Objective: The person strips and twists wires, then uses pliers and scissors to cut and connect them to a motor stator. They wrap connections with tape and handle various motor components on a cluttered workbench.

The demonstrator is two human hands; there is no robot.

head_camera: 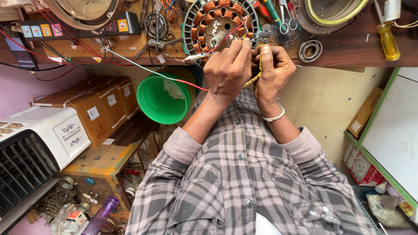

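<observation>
Cluttered workshop floor lies nearest, under the checked shirt [244, 182]: at the left a white cooler [35, 148] with a dark grille, and by it a wooden shelf [104, 174] strewn with small metal parts and a purple bottle [102, 215]. Brown cartons [98, 106] stand in a row beyond the cooler, against a pink wall. A green bucket [159, 102] sits under the bench edge. At the right, pale floor tiles [318, 104] show, with a cardboard box [365, 111] and a white board [392, 139] framed in green.

Farther out, both hands meet at the edge of the wooden bench [348, 50]. The left hand [226, 72] has its grip closed, fingertips pinched on thin wires [226, 41] at the rim of the stator [220, 26]. The right hand [272, 72], a beaded bracelet [273, 117] at its wrist, has its grip closed on a short yellow sleeve [257, 76], thumb pressed up beside the left fingers. A red wire [183, 82] trails from the hands down past the bucket.

The stator, a ring of copper coils around a grey hub, lies flat on the bench just beyond the fingertips. Farther back lie a bearing [310, 51], a yellow screwdriver [388, 41], scissors [283, 21], two round motor covers [85, 11] and a black strip [78, 27] with coloured stickers.
</observation>
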